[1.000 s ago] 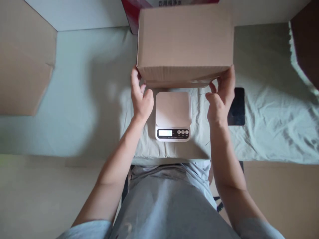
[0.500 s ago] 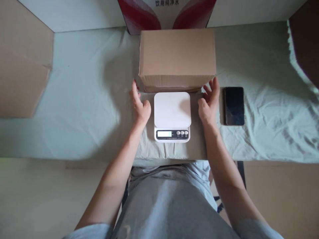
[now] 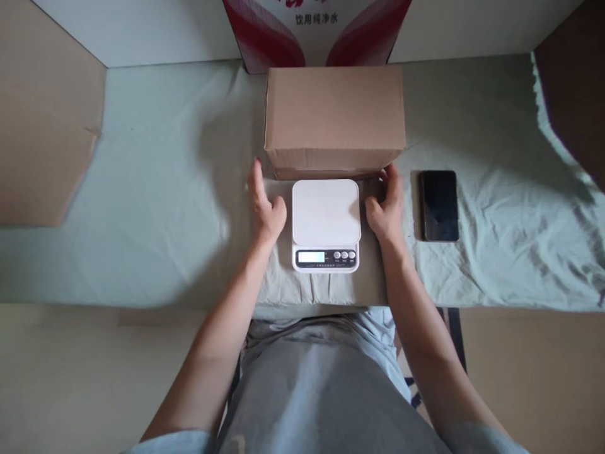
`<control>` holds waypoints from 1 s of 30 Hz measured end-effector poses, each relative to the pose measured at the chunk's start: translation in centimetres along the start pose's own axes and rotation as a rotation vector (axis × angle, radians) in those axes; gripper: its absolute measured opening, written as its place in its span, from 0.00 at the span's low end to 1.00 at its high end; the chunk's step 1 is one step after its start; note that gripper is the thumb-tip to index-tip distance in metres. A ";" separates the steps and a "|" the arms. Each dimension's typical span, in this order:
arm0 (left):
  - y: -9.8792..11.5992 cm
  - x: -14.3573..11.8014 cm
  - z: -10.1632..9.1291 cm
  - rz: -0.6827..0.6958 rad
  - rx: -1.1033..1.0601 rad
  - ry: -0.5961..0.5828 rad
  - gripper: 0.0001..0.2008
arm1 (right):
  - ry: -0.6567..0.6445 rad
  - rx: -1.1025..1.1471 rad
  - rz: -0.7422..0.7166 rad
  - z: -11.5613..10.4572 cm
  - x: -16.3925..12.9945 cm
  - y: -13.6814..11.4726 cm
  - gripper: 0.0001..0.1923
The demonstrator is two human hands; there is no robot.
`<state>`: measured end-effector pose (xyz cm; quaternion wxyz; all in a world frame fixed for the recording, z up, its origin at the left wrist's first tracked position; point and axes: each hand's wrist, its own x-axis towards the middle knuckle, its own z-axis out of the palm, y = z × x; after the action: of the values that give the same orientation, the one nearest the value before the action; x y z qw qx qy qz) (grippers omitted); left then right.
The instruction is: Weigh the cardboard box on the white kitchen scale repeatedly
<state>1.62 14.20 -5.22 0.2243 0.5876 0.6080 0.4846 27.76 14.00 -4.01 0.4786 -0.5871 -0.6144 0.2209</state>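
A white digital kitchen scale (image 3: 326,213) lies flat on the green cloth, its display lit and three round buttons beside it. Just behind it stands a closed brown cardboard box (image 3: 334,108). My left hand (image 3: 268,205) rests on edge to the left of the scale, fingers stretched forward and thumb up, apart from the scale and holding nothing. On the other side my right hand (image 3: 386,205) mirrors it, fingers extended toward the box's front right corner; whether they touch the box I cannot tell.
A black smartphone (image 3: 440,205) lies right of my right hand. A red and white printed carton (image 3: 316,38) stands behind the box. At the far left is a large cardboard piece (image 3: 47,126); a dark brown panel (image 3: 571,94) stands at the right. Wrinkled green cloth (image 3: 161,176) covers the table.
My right hand has moved left, closer to the scale. The left hand stays almost in place. The whole view has shifted slightly; the box and scale keep their places.
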 end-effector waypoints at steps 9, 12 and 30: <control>0.7 1.4 0.1 0.046 0.019 -0.063 0.40 | -0.068 0.189 -0.059 -0.4 1.1 -1.6 0.38; 4.0 1.1 -1.8 0.102 -0.036 -0.007 0.40 | -0.043 0.224 -0.152 -1.6 1.0 -3.8 0.41; 7.3 -11.9 -5.9 -0.040 0.019 -0.067 0.43 | 0.074 0.155 0.095 -4.2 -11.5 -5.3 0.35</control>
<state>2.74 0.02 -0.01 0.2484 0.5933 0.6165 0.4542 26.95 0.89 -1.47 0.5339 -0.5845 -0.5488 0.2684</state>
